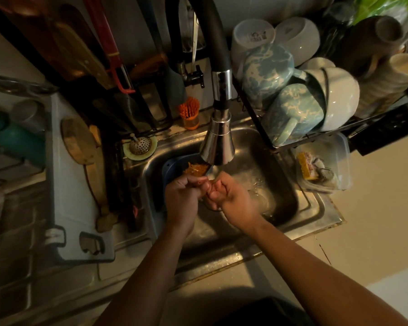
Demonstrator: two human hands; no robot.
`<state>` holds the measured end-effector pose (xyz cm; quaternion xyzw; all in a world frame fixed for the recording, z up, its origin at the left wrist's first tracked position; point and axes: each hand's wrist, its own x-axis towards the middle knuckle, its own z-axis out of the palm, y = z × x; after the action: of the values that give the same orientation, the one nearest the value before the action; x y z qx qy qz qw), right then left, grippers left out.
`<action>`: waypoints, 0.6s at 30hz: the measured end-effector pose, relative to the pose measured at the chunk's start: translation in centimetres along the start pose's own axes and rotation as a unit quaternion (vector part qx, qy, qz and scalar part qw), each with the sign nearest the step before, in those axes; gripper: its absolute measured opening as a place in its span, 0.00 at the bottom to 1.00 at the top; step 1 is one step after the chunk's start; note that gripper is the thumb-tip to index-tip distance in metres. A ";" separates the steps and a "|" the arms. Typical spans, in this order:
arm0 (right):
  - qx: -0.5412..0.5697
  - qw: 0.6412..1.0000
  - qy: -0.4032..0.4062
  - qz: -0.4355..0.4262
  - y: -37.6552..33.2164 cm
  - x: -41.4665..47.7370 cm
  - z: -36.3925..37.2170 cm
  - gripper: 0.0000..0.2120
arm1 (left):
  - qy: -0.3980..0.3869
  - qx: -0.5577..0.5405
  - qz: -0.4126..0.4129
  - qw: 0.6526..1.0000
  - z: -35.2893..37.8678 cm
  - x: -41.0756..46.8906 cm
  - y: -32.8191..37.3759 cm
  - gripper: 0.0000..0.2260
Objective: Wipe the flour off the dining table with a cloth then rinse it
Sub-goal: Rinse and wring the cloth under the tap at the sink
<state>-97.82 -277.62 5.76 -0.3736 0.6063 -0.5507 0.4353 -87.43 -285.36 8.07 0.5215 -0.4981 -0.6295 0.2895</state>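
Since the left hand (183, 194) and right hand (231, 196) curl together mid-frame beneath the tap (218, 147), whether round the cloth I cannot tell, squeezing should stay right under its spout

Low faucet head (218, 147) over sink (290, 198), dish rack (254, 115) close right.

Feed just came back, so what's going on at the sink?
The left hand and right hand are pressed together in the sink, just below the faucet head, with fingers curled. A pale bit shows between them; whether it is the cloth cannot be told. A blue bowl with orange scraps sits behind the hands.
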 end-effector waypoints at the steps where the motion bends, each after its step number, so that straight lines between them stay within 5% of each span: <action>1: -0.042 0.999 0.018 -0.002 0.1 -0.2 0.0 0.16 | 0.005 -0.012 -0.016 1.000 0.1 0.0 0.0 0.13; 5: -0.176 0.979 0.056 -0.083 1.8 -0.5 0.0 0.09 | 0.013 -0.033 -0.063 0.997 0.3 0.1 -0.5 0.13; 9: -0.173 0.978 0.061 -0.102 2.2 -0.5 0.1 0.06 | 0.016 -0.025 -0.063 0.998 0.3 0.1 -0.5 0.11; 12: -0.136 0.989 0.038 -0.034 1.3 -0.5 0.3 0.09 | 0.013 0.030 -0.022 0.999 0.0 0.1 -0.3 0.09; 15: -0.069 0.995 -0.010 0.066 0.8 -0.2 -0.6 0.03 | 0.009 0.070 0.018 0.997 -0.2 0.1 -0.1 0.09; 18: 0.035 0.988 -0.049 0.143 0.4 -0.2 -1.0 0.10 | -0.007 0.135 0.080 0.988 -0.3 0.2 -0.6 0.13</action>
<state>-98.73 -277.08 5.37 -0.2938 0.6118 -0.4848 0.5516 -87.13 -285.46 7.43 0.5097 -0.6209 -0.5347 0.2622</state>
